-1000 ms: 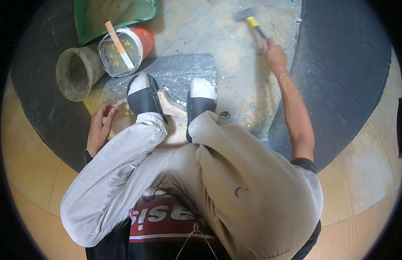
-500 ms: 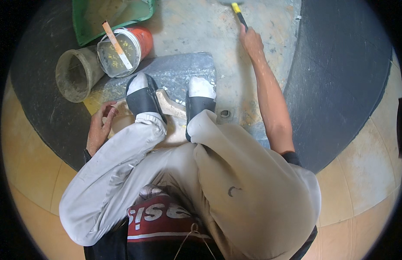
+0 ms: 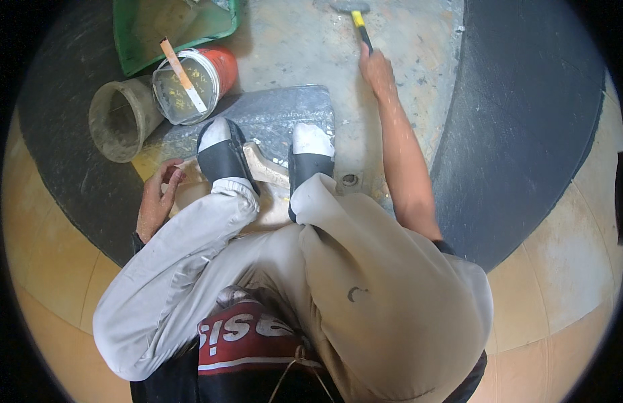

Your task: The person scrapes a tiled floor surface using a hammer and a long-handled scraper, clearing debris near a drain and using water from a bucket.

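Observation:
Far ahead on the worn grey floor, my right hand (image 3: pixel 378 72) is closed around the handle of a hammer-like tool (image 3: pixel 358 19). Its handle is black and yellow, and its grey head is blurred and partly cut by the upper edge. My left hand (image 3: pixel 157 199) rests low beside my left foot, touching a pale object (image 3: pixel 190 195) that my leg partly covers. Its fingers are loosely bent with the thumb apart, and nothing shows in them. Between my feet stands a pale, curved piece (image 3: pixel 266 166).
A red-and-white bucket (image 3: pixel 219 67) of murky liquid, a stick (image 3: pixel 182 74) across it, stands front left. Beside it tilts a dirty grey bucket (image 3: pixel 120 121). Behind is a green tub (image 3: pixel 123 40). My feet are on a dark mat (image 3: pixel 278 107); a round drain hole (image 3: pixel 350 179) lies right.
My right hand and the tool have shifted left and slightly toward me, bringing more of the grey head into view. My left hand stays nearly in place.

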Motion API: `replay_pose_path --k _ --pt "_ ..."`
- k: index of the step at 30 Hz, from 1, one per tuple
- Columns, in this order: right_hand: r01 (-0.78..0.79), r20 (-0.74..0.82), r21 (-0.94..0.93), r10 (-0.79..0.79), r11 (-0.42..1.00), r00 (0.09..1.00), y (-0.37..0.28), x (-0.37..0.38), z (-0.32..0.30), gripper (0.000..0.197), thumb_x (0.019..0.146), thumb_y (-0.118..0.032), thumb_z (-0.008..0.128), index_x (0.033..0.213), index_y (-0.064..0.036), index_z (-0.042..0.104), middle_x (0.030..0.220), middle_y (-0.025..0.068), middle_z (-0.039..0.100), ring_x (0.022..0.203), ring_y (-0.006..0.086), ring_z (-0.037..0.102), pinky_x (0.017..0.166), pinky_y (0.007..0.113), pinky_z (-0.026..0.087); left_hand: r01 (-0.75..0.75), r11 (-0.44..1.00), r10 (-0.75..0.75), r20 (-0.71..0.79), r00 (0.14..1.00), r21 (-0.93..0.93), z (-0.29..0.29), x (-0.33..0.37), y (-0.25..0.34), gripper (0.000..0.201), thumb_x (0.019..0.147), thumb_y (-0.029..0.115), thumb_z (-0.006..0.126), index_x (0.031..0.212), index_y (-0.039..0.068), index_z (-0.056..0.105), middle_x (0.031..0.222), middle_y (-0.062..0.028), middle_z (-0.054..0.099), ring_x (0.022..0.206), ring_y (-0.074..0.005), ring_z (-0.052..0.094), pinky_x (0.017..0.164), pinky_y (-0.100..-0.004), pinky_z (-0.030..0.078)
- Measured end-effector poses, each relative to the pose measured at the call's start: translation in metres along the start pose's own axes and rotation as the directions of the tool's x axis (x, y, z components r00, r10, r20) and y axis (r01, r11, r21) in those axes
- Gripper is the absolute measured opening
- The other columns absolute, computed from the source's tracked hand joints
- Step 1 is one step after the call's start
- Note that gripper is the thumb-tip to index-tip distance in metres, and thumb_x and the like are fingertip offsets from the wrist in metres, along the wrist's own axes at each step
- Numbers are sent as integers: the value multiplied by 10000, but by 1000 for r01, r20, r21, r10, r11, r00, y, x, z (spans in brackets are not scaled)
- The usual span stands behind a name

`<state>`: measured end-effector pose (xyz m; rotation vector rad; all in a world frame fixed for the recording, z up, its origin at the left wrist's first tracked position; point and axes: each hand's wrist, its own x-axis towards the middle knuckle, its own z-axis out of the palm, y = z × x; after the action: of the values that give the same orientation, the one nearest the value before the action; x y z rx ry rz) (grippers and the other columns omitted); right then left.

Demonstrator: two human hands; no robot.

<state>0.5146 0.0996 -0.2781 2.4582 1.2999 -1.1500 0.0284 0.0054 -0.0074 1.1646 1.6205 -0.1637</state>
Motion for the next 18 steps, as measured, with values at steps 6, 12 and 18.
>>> replay_pose_path --k 6,12,18 --pt "-26 58 54 23 998 998 13 -13 18 702 1068 -579 419 1183 72 655 1070 348 716 1020 510 707 898 565 561 -12 1000 12 -28 1000 8 -8 -2 7 320 1104 236 571 1318 4 621 1026 -121 715 983 -185 660 905 -347 526" --pt "-149 297 568 -32 810 954 41 -82 0 548 1021 -310 666 1376 51 456 904 187 686 632 246 669 576 375 555 6 1000 -6 -15 1000 5 -1 -6 3 321 1086 214 573 1326 5 611 1017 -141 729 960 -201 688 887 -350 529" --pt "-236 313 867 -112 439 943 25 -156 -39 668 1023 -146 663 1587 -38 322 845 78 625 516 121 538 423 278 404 -16 1000 16 -28 999 9 -6 0 2 314 1085 211 577 1319 5 612 1008 -137 724 955 -203 683 881 -350 528"
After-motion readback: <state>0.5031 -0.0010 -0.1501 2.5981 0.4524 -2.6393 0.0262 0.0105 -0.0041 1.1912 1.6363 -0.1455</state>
